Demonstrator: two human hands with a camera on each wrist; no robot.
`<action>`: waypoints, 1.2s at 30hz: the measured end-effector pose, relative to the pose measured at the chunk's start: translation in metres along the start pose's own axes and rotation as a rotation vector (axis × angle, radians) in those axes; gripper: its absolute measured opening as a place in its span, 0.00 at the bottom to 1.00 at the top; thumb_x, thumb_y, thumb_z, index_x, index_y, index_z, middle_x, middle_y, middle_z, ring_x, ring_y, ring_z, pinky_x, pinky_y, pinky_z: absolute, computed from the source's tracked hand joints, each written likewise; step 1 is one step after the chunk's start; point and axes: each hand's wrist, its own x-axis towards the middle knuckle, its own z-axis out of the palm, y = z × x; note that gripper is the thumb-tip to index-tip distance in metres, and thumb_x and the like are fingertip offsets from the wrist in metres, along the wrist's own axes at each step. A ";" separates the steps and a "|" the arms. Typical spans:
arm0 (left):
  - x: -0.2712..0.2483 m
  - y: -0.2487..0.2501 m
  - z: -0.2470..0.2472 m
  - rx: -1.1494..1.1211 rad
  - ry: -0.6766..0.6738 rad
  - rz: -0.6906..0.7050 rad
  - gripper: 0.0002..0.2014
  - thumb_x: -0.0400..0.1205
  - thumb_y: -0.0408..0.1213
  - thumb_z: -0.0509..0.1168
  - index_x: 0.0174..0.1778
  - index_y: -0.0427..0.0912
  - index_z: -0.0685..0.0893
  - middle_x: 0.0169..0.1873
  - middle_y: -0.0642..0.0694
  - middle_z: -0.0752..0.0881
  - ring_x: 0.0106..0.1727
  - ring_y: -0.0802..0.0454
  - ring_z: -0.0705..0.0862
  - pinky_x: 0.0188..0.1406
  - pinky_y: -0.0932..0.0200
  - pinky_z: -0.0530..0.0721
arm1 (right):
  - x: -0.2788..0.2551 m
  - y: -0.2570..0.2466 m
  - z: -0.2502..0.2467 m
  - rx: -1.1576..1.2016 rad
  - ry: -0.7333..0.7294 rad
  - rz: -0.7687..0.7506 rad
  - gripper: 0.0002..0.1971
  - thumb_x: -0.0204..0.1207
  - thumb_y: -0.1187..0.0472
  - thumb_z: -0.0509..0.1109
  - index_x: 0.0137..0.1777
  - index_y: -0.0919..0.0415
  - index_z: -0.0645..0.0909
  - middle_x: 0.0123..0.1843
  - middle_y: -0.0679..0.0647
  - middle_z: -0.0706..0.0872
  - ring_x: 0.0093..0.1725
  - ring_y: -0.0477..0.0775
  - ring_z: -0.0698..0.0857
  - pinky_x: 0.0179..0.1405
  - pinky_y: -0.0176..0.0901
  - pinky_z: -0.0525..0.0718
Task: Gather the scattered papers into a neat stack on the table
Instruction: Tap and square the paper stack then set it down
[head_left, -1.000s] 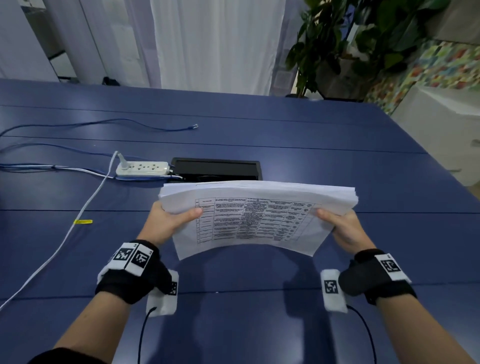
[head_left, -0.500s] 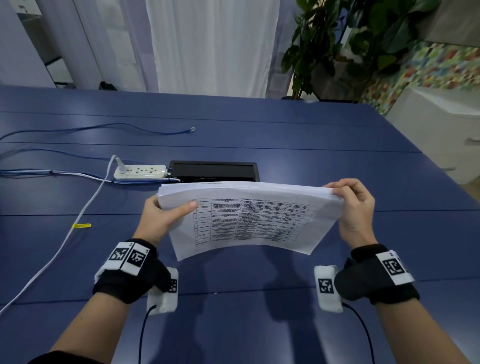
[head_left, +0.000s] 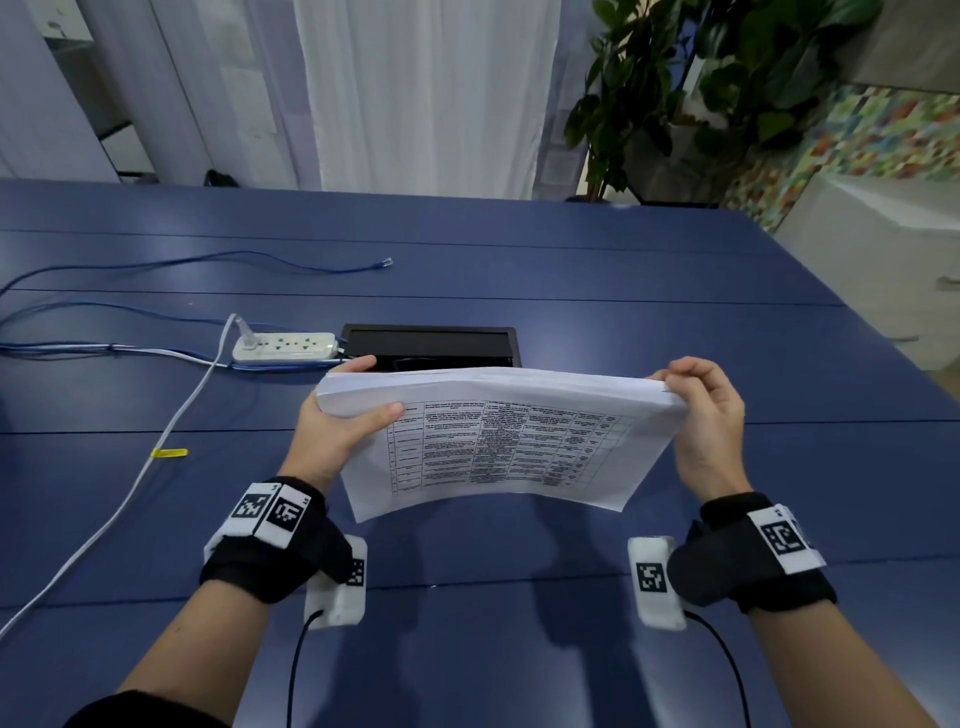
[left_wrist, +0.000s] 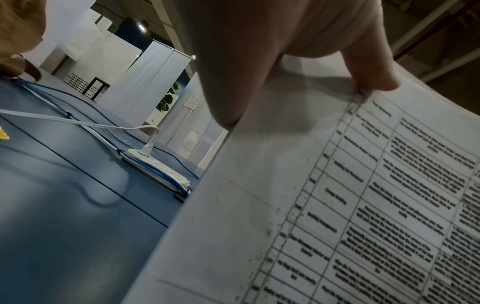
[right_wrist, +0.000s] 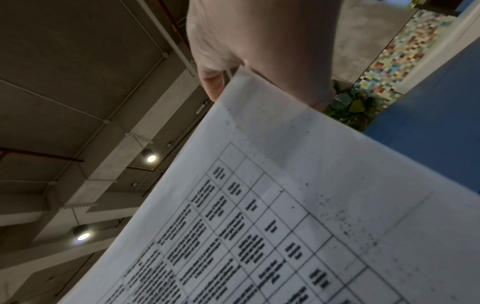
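A thick stack of white papers (head_left: 498, 441) with a printed table on its near face hangs above the blue table (head_left: 623, 312), tilted toward me. My left hand (head_left: 337, 421) grips its left edge, thumb on the front sheet, fingers behind. At the top right corner my right hand (head_left: 701, 410) curls its fingers over the stack's upper edge. The left wrist view shows the stack of papers (left_wrist: 337, 205) with my thumb pressed on it. In the right wrist view the papers (right_wrist: 285, 216) fill the frame under my fingers.
A white power strip (head_left: 284, 346) with white and blue cables lies left of a black cable hatch (head_left: 431, 343) just behind the papers. A yellow tag (head_left: 169, 453) sits on the white cord. Potted plant (head_left: 675, 93) and a white cabinet (head_left: 883, 260) stand beyond the table's right edge.
My right hand has shifted from the stack's right side edge up to its top right corner. The stack's right end has tightened into line. The left hand keeps its grip.
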 end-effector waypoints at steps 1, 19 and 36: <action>0.000 0.001 -0.001 -0.001 -0.013 -0.005 0.33 0.51 0.46 0.78 0.55 0.56 0.82 0.39 0.66 0.90 0.43 0.70 0.87 0.39 0.76 0.82 | 0.000 0.001 0.000 0.006 0.000 -0.003 0.14 0.74 0.76 0.58 0.36 0.57 0.76 0.28 0.47 0.86 0.32 0.47 0.83 0.37 0.34 0.81; 0.002 -0.007 -0.004 0.075 0.035 -0.026 0.13 0.68 0.29 0.76 0.48 0.42 0.86 0.40 0.53 0.91 0.43 0.60 0.89 0.45 0.67 0.86 | -0.007 0.058 -0.029 -0.205 -0.348 0.191 0.24 0.54 0.58 0.84 0.52 0.57 0.85 0.50 0.50 0.92 0.54 0.53 0.89 0.56 0.45 0.87; -0.003 -0.023 0.006 0.184 -0.076 -0.033 0.19 0.68 0.19 0.73 0.45 0.49 0.84 0.35 0.66 0.90 0.40 0.70 0.88 0.43 0.75 0.84 | 0.009 0.070 -0.035 -0.228 -0.473 0.241 0.25 0.55 0.66 0.84 0.55 0.60 0.85 0.54 0.53 0.91 0.56 0.55 0.89 0.57 0.48 0.87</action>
